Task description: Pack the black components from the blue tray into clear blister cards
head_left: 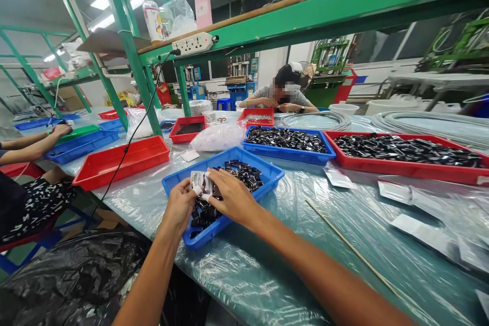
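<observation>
Above the near blue tray, my left hand pinches a small silvery, shiny rectangular piece between thumb and fingers. My right hand closes on the same piece from the other side, with its fingers over the darker right part. White coverings show on the thumb tips. The exact kind of piece cannot be made out. Below and behind my hands, many small black parts with shiny metal bits lie heaped in the tray. My right hand hides part of the heap.
Beyond stand a blue tray and a red tray of similar black parts. A red tray sits left, with a black cable hanging across it. A thin stick lies right. Co-workers sit opposite and at left.
</observation>
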Demonstrator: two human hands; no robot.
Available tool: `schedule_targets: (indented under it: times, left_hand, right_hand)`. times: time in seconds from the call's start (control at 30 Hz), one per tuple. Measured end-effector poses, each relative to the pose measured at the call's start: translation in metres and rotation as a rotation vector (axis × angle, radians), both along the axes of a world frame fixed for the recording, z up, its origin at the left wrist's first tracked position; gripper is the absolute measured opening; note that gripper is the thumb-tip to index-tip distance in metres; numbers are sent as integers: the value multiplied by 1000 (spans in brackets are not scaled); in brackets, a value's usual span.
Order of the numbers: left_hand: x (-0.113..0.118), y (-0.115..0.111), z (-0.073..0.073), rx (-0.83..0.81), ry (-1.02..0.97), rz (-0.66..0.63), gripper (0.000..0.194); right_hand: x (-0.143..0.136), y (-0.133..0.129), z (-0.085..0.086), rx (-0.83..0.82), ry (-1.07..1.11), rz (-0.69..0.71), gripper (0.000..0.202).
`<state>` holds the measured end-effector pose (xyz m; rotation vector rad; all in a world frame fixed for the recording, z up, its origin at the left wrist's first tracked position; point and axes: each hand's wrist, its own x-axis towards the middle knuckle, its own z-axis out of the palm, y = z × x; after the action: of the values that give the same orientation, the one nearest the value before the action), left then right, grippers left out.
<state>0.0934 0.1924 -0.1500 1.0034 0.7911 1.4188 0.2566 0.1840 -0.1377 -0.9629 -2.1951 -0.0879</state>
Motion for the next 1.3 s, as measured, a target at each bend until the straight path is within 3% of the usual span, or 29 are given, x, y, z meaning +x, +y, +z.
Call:
schedule_targets:
  times: [0.1, 0.17, 0.3, 0.4, 0.47, 0.57, 0.63, 0.73, 0.93, 1.17, 1.3]
  left_hand:
    - [2, -5, 4, 39, -14, -24, 46]
    - [4, -9, 5, 71, 25, -10, 46]
    - [0, -7, -1, 141, 179, 146, 40]
    - [-6, -3, -5, 154, 204, 220, 41]
    - [-8, -2, -6, 141, 221, 185, 43]
    - [-9, -4, -3, 124, 251, 75, 42]
    - [-8, -5, -1, 124, 261, 20, 39]
    - [-8, -4, -2, 146, 330, 2, 37]
    - [-12, 7, -11, 161, 478, 259, 36]
    - [-9, 3, -3, 207, 603, 278, 33]
    - [-4, -3, 1, 256, 636, 213, 27]
  right_hand:
    - [-1, 3, -6, -113, 148, 55, 45]
    - [1, 8, -11, -99, 162, 114, 42]
    - [12, 16, -17, 5, 155, 135, 41]
    - [15, 18, -17, -64, 266, 120, 36]
    - [11, 15, -17, -114, 254, 119, 33]
    - [0, 12, -19, -147, 195, 84, 48]
    - [-3, 11, -19, -169, 199, 86, 42]
    - [4, 15, -16, -202, 160, 132, 26]
    - [31, 23, 1, -212, 81, -31, 22]
    - [10, 6, 5, -166, 86, 19, 33]
    - [2, 4, 4, -151, 181, 4, 17]
